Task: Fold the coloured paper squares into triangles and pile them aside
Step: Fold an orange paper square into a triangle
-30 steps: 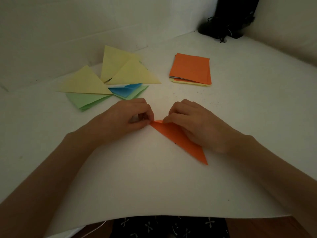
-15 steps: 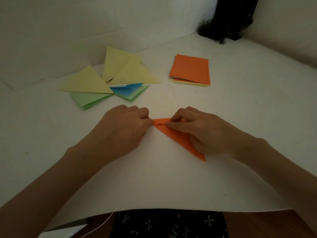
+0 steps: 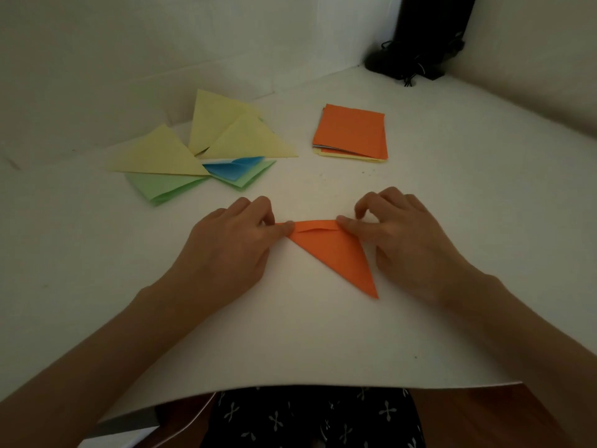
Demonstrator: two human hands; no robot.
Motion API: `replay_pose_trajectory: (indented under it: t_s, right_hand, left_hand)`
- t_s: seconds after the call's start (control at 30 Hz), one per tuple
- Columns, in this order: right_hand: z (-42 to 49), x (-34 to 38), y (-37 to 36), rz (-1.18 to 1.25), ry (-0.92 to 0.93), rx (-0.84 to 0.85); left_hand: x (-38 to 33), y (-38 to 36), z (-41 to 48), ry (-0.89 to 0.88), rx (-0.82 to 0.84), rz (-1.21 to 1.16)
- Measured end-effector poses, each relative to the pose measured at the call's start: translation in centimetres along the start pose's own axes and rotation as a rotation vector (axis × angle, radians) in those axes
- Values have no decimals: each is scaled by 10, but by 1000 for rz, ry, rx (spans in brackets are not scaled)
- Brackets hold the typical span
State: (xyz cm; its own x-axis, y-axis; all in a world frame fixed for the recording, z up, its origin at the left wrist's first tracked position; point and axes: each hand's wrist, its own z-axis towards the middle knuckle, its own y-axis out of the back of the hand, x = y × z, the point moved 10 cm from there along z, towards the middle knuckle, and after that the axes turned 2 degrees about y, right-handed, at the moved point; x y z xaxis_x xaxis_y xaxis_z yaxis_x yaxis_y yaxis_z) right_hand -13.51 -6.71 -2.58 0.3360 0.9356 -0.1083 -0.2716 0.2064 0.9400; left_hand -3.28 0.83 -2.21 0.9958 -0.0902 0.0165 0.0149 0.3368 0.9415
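Flat on the desk (image 3: 323, 334), the orange triangle (image 3: 336, 253) is thin, light, easily creased. Left hand (image 3: 226, 253) and right hand (image 3: 407, 240) each press fingertips together on an upper corner, the best hold.

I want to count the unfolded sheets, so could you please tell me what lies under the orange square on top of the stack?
Under the orange square, yellow sheet edges and a thin pale edge show. The rest is covered, so no count is possible.

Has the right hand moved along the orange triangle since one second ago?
Yes. The right hand has slid to the right along the folded top edge of the orange triangle, away from the left hand pinning the left corner.
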Motion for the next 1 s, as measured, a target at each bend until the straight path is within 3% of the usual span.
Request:
replay_pose_trajectory:
  t_s: [0.17,0.3,0.43,0.53,0.67,0.87,1.0]
  right_hand:
    - [-10,-20,9,67,-135,-53]
    - [11,-26,17,412,-339,-149]
    - [37,-2,-20,411,-259,138]
    - [44,0,-21,478,-230,149]
    - [53,-11,-23,635,-261,145]
    - [52,-39,-31,1258,-563,52]
    - [37,-40,-39,1557,-670,12]
  left_hand:
    - [4,2,-1,51,-2,-56]
    - [6,5,4,93,-16,-89]
    - [21,3,13,240,-54,-222]
    - [36,-18,20,329,43,-322]
    - [48,-26,30,393,51,-569]
    - [61,-35,34,506,-59,-1243]
    - [62,-28,30,454,-170,-1412]
